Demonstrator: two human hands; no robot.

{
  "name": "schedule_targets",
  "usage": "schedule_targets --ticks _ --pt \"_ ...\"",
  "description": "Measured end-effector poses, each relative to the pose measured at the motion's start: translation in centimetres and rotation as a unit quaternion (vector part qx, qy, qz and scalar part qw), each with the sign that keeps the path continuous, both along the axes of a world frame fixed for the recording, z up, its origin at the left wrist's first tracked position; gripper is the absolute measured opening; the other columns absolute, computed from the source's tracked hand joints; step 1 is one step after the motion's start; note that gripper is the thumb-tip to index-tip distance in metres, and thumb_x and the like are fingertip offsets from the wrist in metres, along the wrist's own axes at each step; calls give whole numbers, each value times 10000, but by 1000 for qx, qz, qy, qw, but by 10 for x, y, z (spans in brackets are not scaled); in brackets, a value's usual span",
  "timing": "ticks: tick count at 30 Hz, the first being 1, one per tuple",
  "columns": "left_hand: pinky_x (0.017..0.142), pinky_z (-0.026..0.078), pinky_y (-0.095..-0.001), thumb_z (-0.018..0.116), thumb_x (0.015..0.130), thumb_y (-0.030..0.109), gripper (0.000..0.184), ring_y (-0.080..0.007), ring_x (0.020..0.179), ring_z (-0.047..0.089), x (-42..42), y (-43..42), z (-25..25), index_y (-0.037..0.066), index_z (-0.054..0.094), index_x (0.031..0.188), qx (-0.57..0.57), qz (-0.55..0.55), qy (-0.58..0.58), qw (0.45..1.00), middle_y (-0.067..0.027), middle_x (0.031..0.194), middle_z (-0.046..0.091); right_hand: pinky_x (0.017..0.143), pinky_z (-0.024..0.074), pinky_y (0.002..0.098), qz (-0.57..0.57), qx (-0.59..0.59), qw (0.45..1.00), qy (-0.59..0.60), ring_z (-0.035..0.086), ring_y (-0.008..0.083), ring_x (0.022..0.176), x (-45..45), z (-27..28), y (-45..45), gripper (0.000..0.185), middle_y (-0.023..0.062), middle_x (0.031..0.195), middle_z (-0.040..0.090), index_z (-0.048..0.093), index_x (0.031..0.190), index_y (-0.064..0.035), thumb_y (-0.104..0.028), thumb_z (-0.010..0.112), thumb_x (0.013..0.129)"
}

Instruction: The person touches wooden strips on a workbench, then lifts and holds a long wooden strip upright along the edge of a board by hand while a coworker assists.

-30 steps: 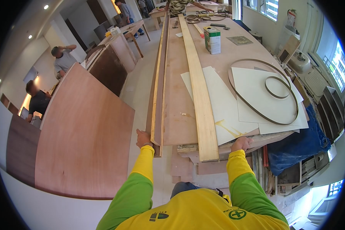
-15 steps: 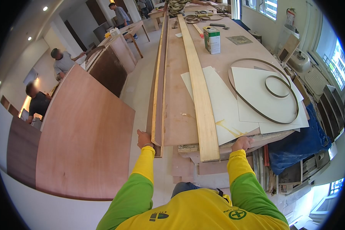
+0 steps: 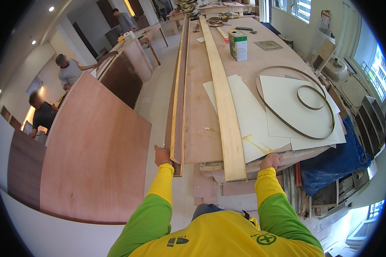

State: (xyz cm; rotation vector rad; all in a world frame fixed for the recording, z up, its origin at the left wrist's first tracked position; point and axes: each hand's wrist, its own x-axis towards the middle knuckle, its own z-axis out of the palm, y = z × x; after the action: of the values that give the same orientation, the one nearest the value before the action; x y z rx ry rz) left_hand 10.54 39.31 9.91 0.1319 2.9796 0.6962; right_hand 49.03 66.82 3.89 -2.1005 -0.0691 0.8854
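My left hand (image 3: pixel 162 155) is closed around the outer side of a long wooden board assembly (image 3: pixel 177 120) at its near end. That assembly is brown with pale edges and runs along the left side of the workbench (image 3: pixel 201 145). My right hand (image 3: pixel 271 161) rests at the bench's near edge, fingers curled over it. Between my hands a long pale wooden plank (image 3: pixel 227 124) lies lengthwise, its near end jutting past the edge. White sheets (image 3: pixel 255 132) lie by my right hand, one smeared with yellowish stains.
A coil of edge strip (image 3: pixel 261 92) lies on the sheets. Farther along are a metal can (image 3: pixel 238 45) and a hammer (image 3: pixel 246 30). A big plywood panel (image 3: pixel 94 150) stands at left, near co-workers. Blue plastic sheeting (image 3: pixel 334 160) hangs at right. Someone in camouflage (image 3: pixel 188 7) stands at the far end.
The person in camouflage at the far end has shifted left. A co-worker in grey at left has reached an arm out farther. My hands stay practically in place.
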Motion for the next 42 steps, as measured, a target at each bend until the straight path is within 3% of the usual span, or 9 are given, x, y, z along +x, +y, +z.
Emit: schedule_targets --ticks 42 --pt "846 514 -512 354 1021 273 441 -423 998 663 1 1 2 82 411 1413 0 2 10 1000 -219 1070 698 968 492 540 -10 27 999 24 591 490 1135 -3 16 -8 765 341 1229 595 553 1254 70 -607 316 991"
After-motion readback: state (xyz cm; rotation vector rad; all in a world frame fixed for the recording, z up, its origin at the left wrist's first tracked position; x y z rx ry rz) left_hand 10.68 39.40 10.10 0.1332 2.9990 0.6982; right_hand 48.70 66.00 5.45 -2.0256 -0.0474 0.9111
